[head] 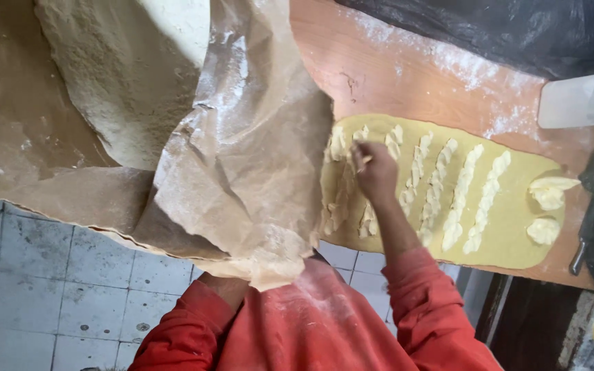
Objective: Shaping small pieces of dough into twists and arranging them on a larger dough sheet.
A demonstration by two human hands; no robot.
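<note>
The rolled dough sheet (510, 227) lies flat on the floured wooden desk (407, 75), striped with pale soft fat strips (458, 199) that look greasy and easily smeared, best pinched lightly from above; the thin sheet itself would stretch or tear unless lifted by a wide edge. My right hand (374, 172) reaches out over its left part, wrist bent down, fingers curled and pinched, seemingly on a bit of fat. My left hand is hidden behind the big brown paper flour sack (242, 158), so I cannot tell its state.

Paper sack (242, 158) crowds the dough's (510, 233) left; right side open
</note>
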